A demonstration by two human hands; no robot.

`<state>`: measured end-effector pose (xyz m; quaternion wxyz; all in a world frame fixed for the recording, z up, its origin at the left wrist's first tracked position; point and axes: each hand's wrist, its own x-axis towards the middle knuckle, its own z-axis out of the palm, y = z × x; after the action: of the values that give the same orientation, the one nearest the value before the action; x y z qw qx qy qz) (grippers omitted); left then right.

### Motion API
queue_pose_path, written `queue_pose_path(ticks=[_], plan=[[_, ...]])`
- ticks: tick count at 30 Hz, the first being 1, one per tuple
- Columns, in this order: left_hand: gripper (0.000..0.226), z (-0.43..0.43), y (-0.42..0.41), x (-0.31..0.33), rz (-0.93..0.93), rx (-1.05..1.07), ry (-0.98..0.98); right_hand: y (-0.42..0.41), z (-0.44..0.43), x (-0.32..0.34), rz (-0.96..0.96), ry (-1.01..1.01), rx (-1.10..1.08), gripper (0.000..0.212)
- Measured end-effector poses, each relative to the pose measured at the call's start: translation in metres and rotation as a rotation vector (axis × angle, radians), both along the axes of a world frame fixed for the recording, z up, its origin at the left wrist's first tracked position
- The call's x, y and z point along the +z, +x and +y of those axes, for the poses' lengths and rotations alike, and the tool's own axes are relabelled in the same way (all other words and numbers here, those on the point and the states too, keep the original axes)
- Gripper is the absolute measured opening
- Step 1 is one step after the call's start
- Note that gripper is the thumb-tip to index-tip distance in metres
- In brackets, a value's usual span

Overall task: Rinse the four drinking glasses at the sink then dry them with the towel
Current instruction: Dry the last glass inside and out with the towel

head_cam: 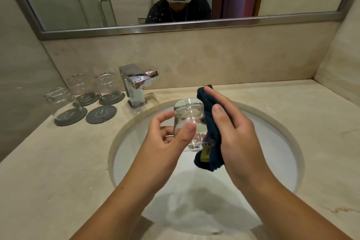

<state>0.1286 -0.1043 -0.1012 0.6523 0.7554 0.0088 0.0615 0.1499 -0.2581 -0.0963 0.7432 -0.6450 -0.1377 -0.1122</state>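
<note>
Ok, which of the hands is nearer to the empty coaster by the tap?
Left. The left hand, gripping the glass, is just right of the empty coaster; the right hand, holding the towel, is farther right, beyond the glass.

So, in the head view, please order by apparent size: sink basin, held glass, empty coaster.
1. sink basin
2. held glass
3. empty coaster
The held glass is nearer the camera, so glass versus coaster is unsure.
</note>
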Motion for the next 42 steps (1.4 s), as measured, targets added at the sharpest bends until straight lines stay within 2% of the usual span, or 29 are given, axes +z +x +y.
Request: queue_pose_path(ticks=[3,5,11,12,14,16,19,21,23,26,27,29,35,39,40,42], plan=[[0.064,0.0,-0.003,0.003,0.007,-0.032,-0.058,-0.002,0.0,0.0,-0.083,-0.082,-0.066,0.037],[0.062,0.002,-0.003,0.002,0.007,-0.062,-0.13,-0.003,-0.001,0.001,-0.093,-0.059,-0.063,0.037],[0.064,0.009,0.0,0.0,0.052,-0.258,-0.344,0.005,-0.003,0.007,0.193,0.295,0.134,0.037],[0.063,0.009,0.001,-0.001,0.062,-0.255,-0.335,0.005,-0.003,0.007,0.231,0.334,0.159,0.037],[0.057,0.009,0.005,-0.004,0.042,-0.208,-0.167,0.006,-0.003,0.006,0.261,0.352,0.154,0.036],[0.049,0.01,0.008,-0.007,0.014,-0.123,0.01,0.007,-0.004,0.004,0.239,0.317,0.1,0.035],[0.026,0.009,0.01,-0.009,-0.045,-0.027,-0.027,0.004,-0.004,0.001,0.111,0.133,-0.031,0.034],[0.021,0.004,0.007,-0.007,-0.025,-0.033,-0.083,0.002,-0.004,-0.001,-0.012,-0.03,-0.098,0.035],[0.03,-0.001,0.003,-0.007,0.017,-0.061,-0.122,-0.001,-0.002,-0.003,-0.111,-0.156,-0.102,0.038],[0.078,-0.004,-0.001,-0.005,0.029,-0.054,-0.049,-0.004,0.002,-0.006,-0.188,-0.238,-0.073,0.041],[0.082,-0.004,-0.002,-0.004,0.026,-0.041,-0.061,-0.004,0.003,-0.006,-0.185,-0.229,-0.063,0.041],[0.076,0.0,-0.001,-0.005,0.019,-0.059,-0.148,-0.002,0.004,-0.004,-0.142,-0.148,-0.052,0.039],[0.051,0.001,-0.003,0.0,0.007,-0.25,-0.376,0.004,0.004,0.002,0.158,0.289,0.102,0.037],[0.019,-0.001,-0.002,0.008,-0.035,-0.241,-0.023,0.005,0.002,0.002,0.221,0.365,0.133,0.035],[0.018,-0.001,-0.001,0.008,-0.026,-0.214,0.023,0.005,0.001,0.001,0.201,0.336,0.112,0.034],[0.04,0.005,0.001,0.004,-0.047,-0.168,-0.01,0.004,0.001,-0.001,0.131,0.24,0.05,0.034]])
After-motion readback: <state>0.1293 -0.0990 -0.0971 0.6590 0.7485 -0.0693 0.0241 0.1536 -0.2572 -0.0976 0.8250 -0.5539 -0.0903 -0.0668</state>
